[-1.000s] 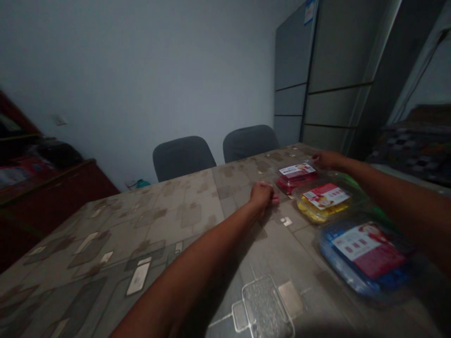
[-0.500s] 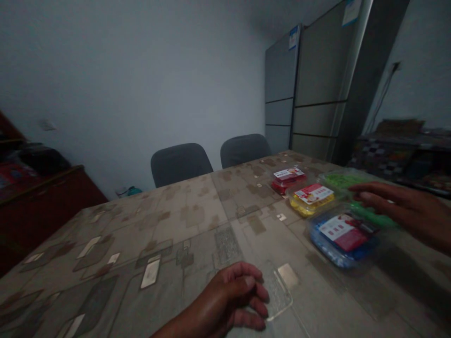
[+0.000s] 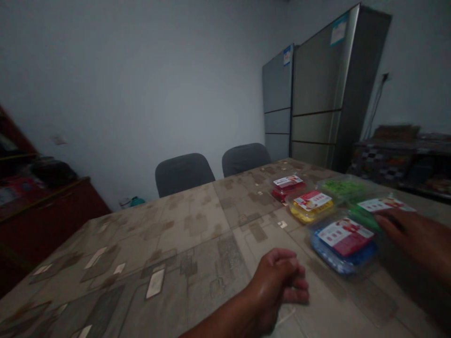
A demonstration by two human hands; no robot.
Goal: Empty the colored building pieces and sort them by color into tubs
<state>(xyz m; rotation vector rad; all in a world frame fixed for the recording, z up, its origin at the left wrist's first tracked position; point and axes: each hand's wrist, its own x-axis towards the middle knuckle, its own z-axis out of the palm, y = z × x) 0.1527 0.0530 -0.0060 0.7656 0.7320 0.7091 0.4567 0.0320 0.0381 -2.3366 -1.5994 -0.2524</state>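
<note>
Across the broad patterned table, clear boxes stand at the right: the blue box nearest, a labelled green box beside it, the yellow box beyond, the red box farthest. The right hand is at the green box — pinching or spread, I cannot tell — while the left hand, fingers loosely curled, is near the blue box.

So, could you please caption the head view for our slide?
Right hand by labelled, green-filled clear plastic box; left hand over patterned brown tabletop.
</note>
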